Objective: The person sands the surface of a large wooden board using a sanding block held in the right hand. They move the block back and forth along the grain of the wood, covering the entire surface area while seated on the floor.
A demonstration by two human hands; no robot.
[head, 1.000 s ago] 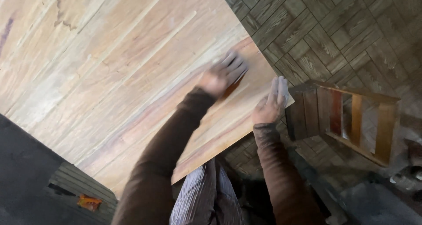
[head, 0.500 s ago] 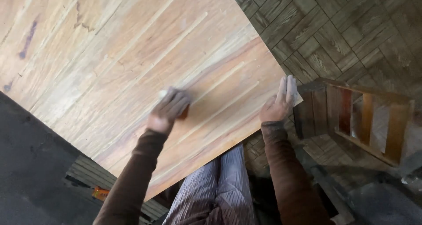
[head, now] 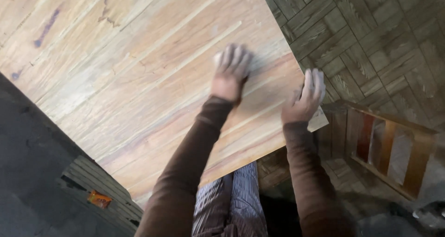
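Parquet floor (head: 371, 37) under a large pale streaked wooden board (head: 130, 79). Our left hand (head: 230, 70), fingers flat over a barely visible pad, has swept back toward the board's near corner; our right hand (head: 303, 100) still presses flat there, so rubbing continues.

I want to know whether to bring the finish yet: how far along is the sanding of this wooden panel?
Partly done. The wooden panel looks pale and dusty around the left hand, which presses flat on the surface near the corner; whatever is under it is hidden. The right hand steadies the panel edge. Left: purple marks and a dark stain at the far end.
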